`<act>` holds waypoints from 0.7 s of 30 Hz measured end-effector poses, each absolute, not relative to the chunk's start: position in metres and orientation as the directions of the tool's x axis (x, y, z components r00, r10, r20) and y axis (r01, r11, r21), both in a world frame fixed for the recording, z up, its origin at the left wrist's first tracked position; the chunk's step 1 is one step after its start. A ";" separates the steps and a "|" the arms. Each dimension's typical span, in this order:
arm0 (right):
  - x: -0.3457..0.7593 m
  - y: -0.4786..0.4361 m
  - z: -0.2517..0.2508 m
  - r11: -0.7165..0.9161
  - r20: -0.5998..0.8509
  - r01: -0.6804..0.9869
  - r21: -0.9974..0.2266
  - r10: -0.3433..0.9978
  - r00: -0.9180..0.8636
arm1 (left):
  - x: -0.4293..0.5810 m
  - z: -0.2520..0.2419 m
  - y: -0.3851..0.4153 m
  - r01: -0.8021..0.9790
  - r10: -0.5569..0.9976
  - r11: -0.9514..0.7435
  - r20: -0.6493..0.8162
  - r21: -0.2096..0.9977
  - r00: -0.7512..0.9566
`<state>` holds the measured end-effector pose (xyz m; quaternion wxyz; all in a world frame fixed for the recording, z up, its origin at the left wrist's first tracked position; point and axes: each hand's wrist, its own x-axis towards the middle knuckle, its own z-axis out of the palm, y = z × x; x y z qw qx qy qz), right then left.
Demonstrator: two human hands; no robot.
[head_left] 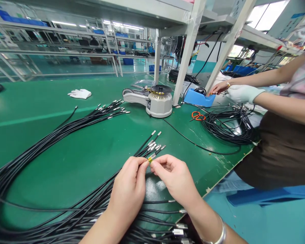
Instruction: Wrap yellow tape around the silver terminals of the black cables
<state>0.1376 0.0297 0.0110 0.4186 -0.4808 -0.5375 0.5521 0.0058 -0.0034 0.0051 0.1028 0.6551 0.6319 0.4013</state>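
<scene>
My left hand point(128, 184) pinches a black cable just below its metal connector point(152, 156). A small piece of yellow tape point(149, 159) sits at the base of that connector, between the fingertips of both hands. Thumb and forefinger of my right hand point(174, 176) are closed on the yellow tape from the other side. Just beyond my fingers lie several cable ends with silver connectors point(154, 146). The long black cables point(91, 195) run under my left hand and loop away to the left. More connectors point(178, 231) lie below my right wrist.
A round tape dispenser point(159, 103) stands on the green table point(78, 162), beyond my hands. A white glove point(79, 94) lies back left. At right are orange-handled scissors point(198, 116), coiled cables point(226, 127), a blue tape holder point(198, 98) and a co-worker's gloved hand point(244, 94).
</scene>
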 end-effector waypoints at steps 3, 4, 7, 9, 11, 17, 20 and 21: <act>0.138 0.030 0.014 -0.057 -0.071 0.082 -0.995 0.982 -0.177 | 0.008 0.009 -0.004 0.703 0.936 -0.114 0.313 0.702 -0.161; 0.137 0.030 0.015 -0.057 -0.072 0.087 -0.995 0.982 -0.176 | 0.009 0.010 -0.004 0.683 0.944 -0.087 0.279 0.725 -0.175; 0.137 0.030 0.015 -0.054 -0.070 0.099 -0.994 0.982 -0.173 | 0.011 0.014 -0.005 0.581 0.967 0.025 0.129 0.814 -0.222; 0.137 0.030 0.015 -0.045 -0.063 0.104 -0.993 0.983 -0.175 | 0.012 0.015 -0.006 0.474 0.969 0.100 0.021 0.875 -0.244; 0.137 0.030 0.016 -0.038 -0.057 0.103 -0.994 0.982 -0.182 | 0.013 0.016 -0.006 0.364 0.967 0.147 -0.056 0.920 -0.248; 0.138 0.031 0.015 -0.015 -0.035 0.107 -0.994 0.982 -0.186 | 0.013 0.019 -0.003 0.145 0.967 0.202 -0.173 0.969 -0.187; 0.138 0.032 0.013 0.008 -0.013 0.111 -0.994 0.981 -0.191 | 0.009 0.018 -0.001 0.062 0.974 0.200 -0.192 0.978 -0.124; 0.139 0.032 0.013 0.012 -0.010 0.107 -0.994 0.980 -0.197 | 0.008 0.018 -0.001 0.034 0.976 0.200 -0.196 0.979 -0.095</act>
